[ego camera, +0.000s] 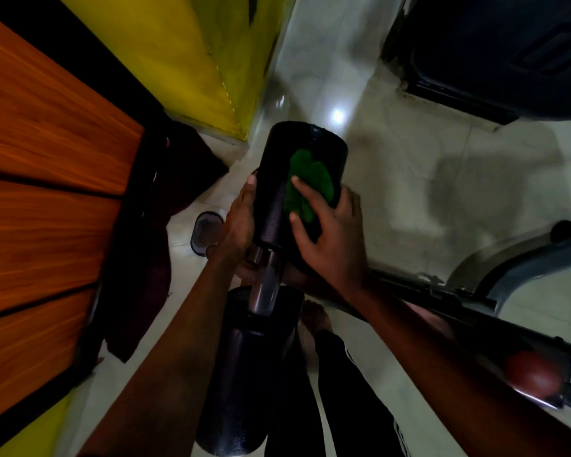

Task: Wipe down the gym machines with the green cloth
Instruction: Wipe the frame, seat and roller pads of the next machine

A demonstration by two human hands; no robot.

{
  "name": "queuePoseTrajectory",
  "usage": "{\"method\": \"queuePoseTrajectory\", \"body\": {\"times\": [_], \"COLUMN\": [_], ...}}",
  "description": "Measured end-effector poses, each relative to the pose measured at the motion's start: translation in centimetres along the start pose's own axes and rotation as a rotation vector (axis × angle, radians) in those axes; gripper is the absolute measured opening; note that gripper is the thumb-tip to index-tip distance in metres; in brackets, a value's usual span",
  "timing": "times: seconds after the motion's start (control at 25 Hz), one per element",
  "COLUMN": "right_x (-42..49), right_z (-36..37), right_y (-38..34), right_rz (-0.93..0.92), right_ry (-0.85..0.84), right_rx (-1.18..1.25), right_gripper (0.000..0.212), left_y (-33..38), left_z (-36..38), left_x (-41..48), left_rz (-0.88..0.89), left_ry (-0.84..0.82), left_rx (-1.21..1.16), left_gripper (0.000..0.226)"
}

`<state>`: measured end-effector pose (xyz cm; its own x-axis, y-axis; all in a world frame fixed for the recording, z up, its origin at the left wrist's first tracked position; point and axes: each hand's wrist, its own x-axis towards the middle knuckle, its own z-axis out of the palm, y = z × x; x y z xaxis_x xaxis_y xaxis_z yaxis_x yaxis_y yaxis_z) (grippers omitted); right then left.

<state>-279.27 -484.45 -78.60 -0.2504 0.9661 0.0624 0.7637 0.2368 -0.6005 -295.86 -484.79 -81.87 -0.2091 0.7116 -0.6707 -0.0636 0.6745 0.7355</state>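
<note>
A black padded roller (277, 179) of a gym machine stands in the middle of the view, on a steel shaft (266, 285). A second black roller (241, 384) sits lower on the same shaft. The green cloth (310, 183) lies pressed against the upper roller's right side. My right hand (333, 239) holds the cloth flat against the pad, fingers spread over its lower edge. My left hand (239, 219) grips the roller's left side, thumb up along the pad.
An orange wood-grain panel (47, 192) with a black edge fills the left. A yellow wall (192, 51) is behind it. A dark maroon cloth (159, 242) hangs beside the panel. A metal machine arm (449, 295) crosses at right, a dark machine base (491, 54) at top right.
</note>
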Motion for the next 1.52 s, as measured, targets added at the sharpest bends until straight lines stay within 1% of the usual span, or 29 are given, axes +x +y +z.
{"method": "queuePoseTrajectory", "body": {"times": [0.04,0.08,0.12,0.24,0.32,0.36,0.44,0.48,0.56,0.6,0.68,0.76,0.88,0.96,1.04,1.08,1.12,1.2,1.24,1.28,1.36,1.44,1.52], "right_x": [-0.6,-0.1,1.1,5.1,4.3,2.8,-0.9,-2.3,-2.8,-2.0,0.3,3.5,6.4,5.8,3.8,3.2,3.1,4.7,5.7,6.7,7.2,5.7,2.9], "right_z": [0.0,-0.1,-0.1,0.1,0.5,0.5,0.7,0.8,0.9,0.8,0.7,0.3,-0.1,-0.2,-0.1,0.0,0.2,0.6,0.8,1.0,1.2,1.2,1.1], "right_y": [0.3,0.6,0.9,1.6,1.0,0.4,-0.9,-1.1,-0.3,0.1,0.8,0.8,0.3,0.1,0.5,0.7,0.9,1.0,1.0,0.9,0.9,0.6,0.2], "right_rz": [-0.047,-0.048,0.001,0.197,0.219,0.199,0.120,0.073,0.027,0.032,0.090,0.157,0.157,0.155,0.208,0.230,0.250,0.284,0.308,0.338,0.384,0.386,0.370], "right_ry": [-0.022,-0.022,0.004,0.113,0.151,0.139,0.051,0.006,-0.020,-0.010,0.050,0.104,0.100,0.088,0.104,0.119,0.131,0.168,0.194,0.223,0.254,0.259,0.225], "right_rx": [-0.019,-0.025,-0.016,0.074,0.110,0.108,0.056,0.029,0.017,0.037,0.079,0.110,0.069,0.088,0.137,0.160,0.180,0.196,0.190,0.187,0.209,0.259,0.305], "right_gripper": [0.051,0.051,0.051,0.052,0.052,0.052,0.053,0.052,0.051,0.049,0.048,0.048,0.048,0.050,0.052,0.052,0.051,0.050,0.049,0.048,0.048,0.049,0.050], "left_y": [-0.2,-0.4,-0.6,-0.2,-0.8,-0.8,-0.4,0.1,1.2,1.7,2.1,1.4,1.1,0.4,0.1,0.0,-0.2,0.1,0.4,0.6,0.4,0.3,0.7], "left_z": [-0.1,-0.1,-0.2,-0.1,-0.1,-0.3,-0.5,-0.5,-0.1,0.6,2.4,3.3,2.2,1.2,0.4,0.1,0.0,0.1,0.5,1.4,3.4,4.4,3.7], "left_x": [0.2,0.6,0.8,0.8,1.1,1.2,1.0,0.7,-0.6,-1.3,-2.3,-2.2,-1.5,-0.8,-0.2,0.1,0.4,-0.1,-0.7,-1.3,-2.4,-2.7,-2.1], "left_rz": [-0.015,-0.013,-0.017,0.003,0.000,-0.002,-0.031,0.001,0.146,0.170,0.087,0.088,0.090,0.046,-0.036,-0.038,0.000,0.217,0.323,0.369,0.297,0.237,0.218], "left_ry": [-0.011,-0.024,-0.015,-0.002,-0.004,0.005,0.079,0.149,0.295,0.310,0.277,0.283,0.261,0.197,0.108,0.098,0.126,0.291,0.344,0.341,0.316,0.343,0.320], "left_rx": [-0.012,-0.028,-0.045,-0.056,-0.041,-0.018,0.025,0.071,0.196,0.235,0.273,0.303,0.241,0.180,0.139,0.126,0.133,0.298,0.364,0.396,0.452,0.528,0.442], "left_gripper": [0.085,0.086,0.085,0.065,0.059,0.058,0.053,0.047,0.039,0.040,0.052,0.058,0.051,0.051,0.062,0.067,0.063,0.044,0.041,0.044,0.061,0.075,0.078]}}
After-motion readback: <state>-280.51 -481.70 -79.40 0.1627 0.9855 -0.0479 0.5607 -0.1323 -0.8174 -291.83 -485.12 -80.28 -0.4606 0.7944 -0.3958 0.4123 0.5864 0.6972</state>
